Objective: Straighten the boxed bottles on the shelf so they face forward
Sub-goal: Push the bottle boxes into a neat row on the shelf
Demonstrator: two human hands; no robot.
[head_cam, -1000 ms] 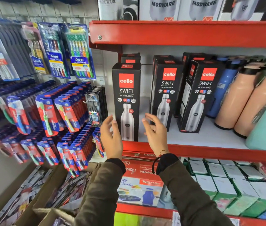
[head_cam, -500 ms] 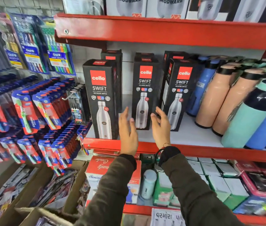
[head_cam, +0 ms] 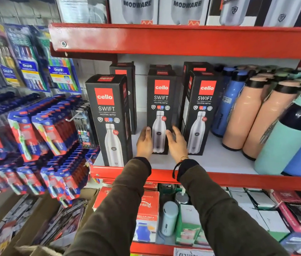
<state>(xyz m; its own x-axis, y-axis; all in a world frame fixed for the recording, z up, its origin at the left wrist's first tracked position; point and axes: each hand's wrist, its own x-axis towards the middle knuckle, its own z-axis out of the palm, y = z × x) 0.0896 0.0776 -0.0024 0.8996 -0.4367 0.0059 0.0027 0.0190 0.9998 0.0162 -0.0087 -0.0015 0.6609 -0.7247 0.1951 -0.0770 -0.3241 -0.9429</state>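
Note:
Three black Cello Swift bottle boxes stand in the front row on the white shelf (head_cam: 219, 161). The left box (head_cam: 107, 119) sits at the shelf's front edge and faces forward. The middle box (head_cam: 161, 108) stands further back, its front towards me. The right box (head_cam: 202, 111) is turned slightly, showing its left side. My left hand (head_cam: 144, 143) touches the middle box's lower left edge. My right hand (head_cam: 177, 143) is at its lower right edge, fingers spread. More black boxes stand behind each of them.
Loose peach (head_cam: 243, 115), blue (head_cam: 227, 102) and mint (head_cam: 284, 139) bottles crowd the shelf's right side. A red shelf lip (head_cam: 182, 41) hangs overhead. Toothbrush packs (head_cam: 40, 132) hang on the left wall. Boxed goods (head_cam: 146, 209) fill the shelf below.
Both hands moved from the left box rightwards and deeper onto the shelf, arriving at either side of the middle box. The view shifted right with them.

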